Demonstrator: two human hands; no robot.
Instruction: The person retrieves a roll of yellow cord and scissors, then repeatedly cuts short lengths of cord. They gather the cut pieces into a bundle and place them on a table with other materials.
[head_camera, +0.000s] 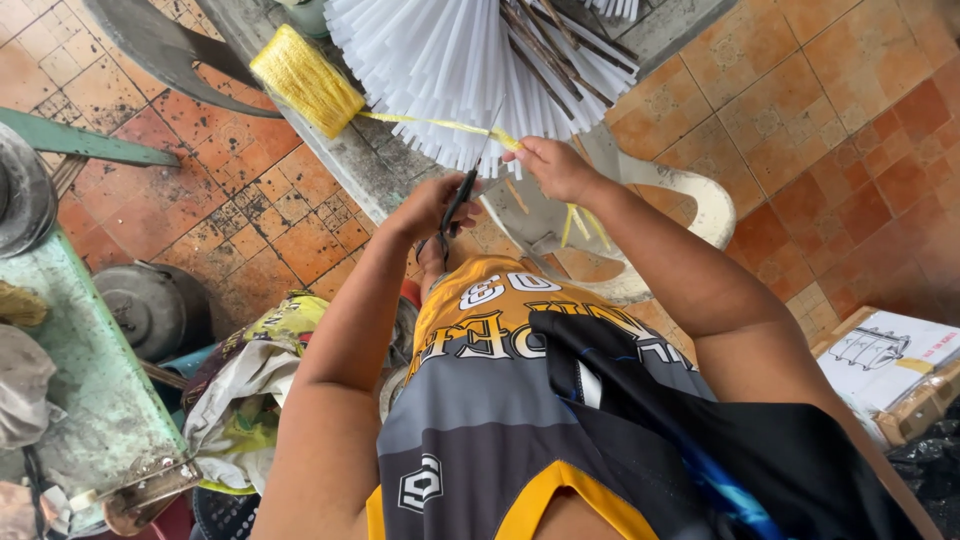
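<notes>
Left hand (432, 205) is gripping dark scissors (458, 203), blades pointing up at the taut yellow string (440, 125), while the right hand (556, 167) is pinching that string under a fan of white strips (470, 70). String is running from a yellow spool (305, 80) lying on a grey bench (375, 165); a white plastic chair (690, 205) is sitting beyond on orange floor tiles (830, 120).

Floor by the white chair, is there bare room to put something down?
Yes: the orange tile floor right of the white chair is bare, as far as the cardboard box. Another patch lies between the concrete ledge and the metal pot. It is crowded around the bags and green table.
</notes>
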